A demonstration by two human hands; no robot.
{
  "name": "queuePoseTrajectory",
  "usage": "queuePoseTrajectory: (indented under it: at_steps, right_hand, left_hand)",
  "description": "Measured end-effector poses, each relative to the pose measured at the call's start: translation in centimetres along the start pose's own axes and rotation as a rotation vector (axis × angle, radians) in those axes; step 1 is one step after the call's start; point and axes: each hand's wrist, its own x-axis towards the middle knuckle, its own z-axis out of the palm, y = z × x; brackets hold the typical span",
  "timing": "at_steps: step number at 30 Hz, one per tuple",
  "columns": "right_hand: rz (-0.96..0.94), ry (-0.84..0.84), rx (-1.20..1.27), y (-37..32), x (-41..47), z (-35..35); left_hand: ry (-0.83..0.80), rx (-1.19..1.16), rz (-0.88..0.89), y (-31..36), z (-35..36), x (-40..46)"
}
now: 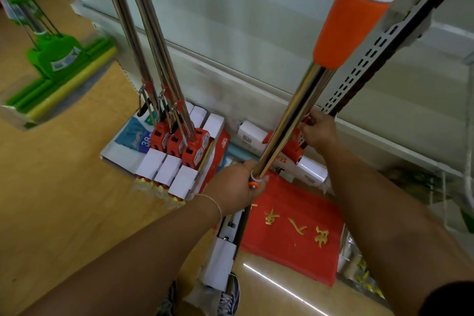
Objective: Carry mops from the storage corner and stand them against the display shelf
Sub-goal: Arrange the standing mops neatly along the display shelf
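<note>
Display shelf [256,33] fills the back: pale panel, slotted upright [372,59] slanting at right. Wooden floor [64,200] below.

Three mops [164,90] already stand against the shelf at left, steel poles close together and leaning back onto the panel, red heads [177,141] side by side on the floor, white card sleeves in front. A green mop [59,59] sits further left, apart from them, edges blurred.

Red bag [289,233] with gold characters lies flat on the floor just under the hands. Another boxed mop head [223,259] lies near the person's shoes.

Mop in hand [295,120]: steel pole with an orange foam sleeve [351,25] near the top. Long axis runs steeply from upper right down to lower left, tilted, not yet leaning on the shelf. Its red head [289,146] is low by the shelf base, right of the standing three, well apart from them.

Left hand [236,187], grip wrapped around the lower pole at a small orange collar, holding it. Right hand [318,131], grip pinched narrow onto the red head fitting beside the pole; whether it fully clamps, cannot tell.

Judgement: placing step. Right hand is nearer the head and shelf, left steers the pole. Coming move likely turns on swinging the top back to the panel, parallel with the other three.
</note>
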Motion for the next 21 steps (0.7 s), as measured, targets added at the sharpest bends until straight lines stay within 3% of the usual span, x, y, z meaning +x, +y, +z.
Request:
queuePoseTrajectory:
  at_steps: [5, 8, 11, 14, 16, 18, 21]
  right_hand:
    - [0.128, 0.205, -0.119, -0.6, -2.4, 1.0]
    - [0.202, 0.224, -0.171, 0.4, -5.7, 2.6]
    - [0.233, 0.068, -0.126, 0.9, -10.7, 4.7]
    - [0.113, -0.237, 0.063, 0.3, -15.4, 6.4]
    - [0.048, -0.286, 0.099, 0.3, -16.1, 7.3]
    - [0.018, -0.219, 0.106, -0.4, -16.1, 8.3]
    - [0.095, 0.027, 0.052, -1.0, -16.1, 9.7]
  left_hand:
    - [-0.054, -0.055, 0.024, -0.3, -0.7, 1.1]
    - [-0.117, -0.146, 0.038, -0.3, -1.4, 2.1]
    - [-0.215, -0.171, 0.031, -0.6, -1.8, 3.2]
    - [-0.363, -0.153, 0.004, -0.6, -2.6, 4.3]
    - [-0.468, -0.107, 0.026, -0.4, -3.1, 4.9]
    - [-0.564, -0.08, 0.043, -0.1, -3.4, 5.4]
    - [-0.637, -0.079, 0.081, 0.0, -3.4, 6.5]
